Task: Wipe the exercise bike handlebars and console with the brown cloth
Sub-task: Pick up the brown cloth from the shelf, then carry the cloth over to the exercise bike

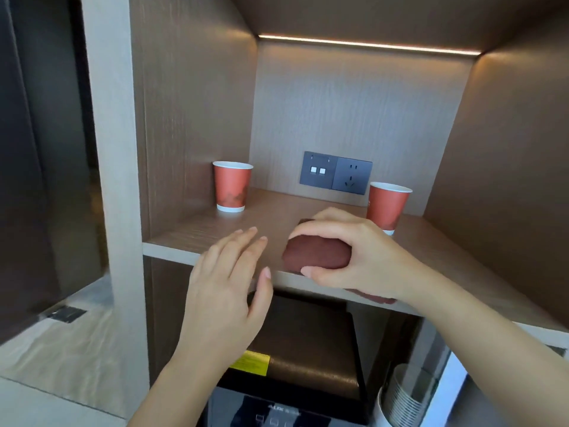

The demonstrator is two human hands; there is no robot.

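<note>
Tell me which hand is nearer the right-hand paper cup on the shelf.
Right. The right hand, gripping the brown cloth, is just in front of that cup; the left hand is open, farther left at the front edge of the shelf.

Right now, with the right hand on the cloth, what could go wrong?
1. The right hand grips the brown cloth just in front of a red paper cup; lifting it could tip the cup.
2. Part of the cloth seems to hang over the shelf edge and might snag.

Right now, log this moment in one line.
stage: cloth pickup | right hand: grips brown cloth on shelf | left hand: open | bike: unseen
</note>
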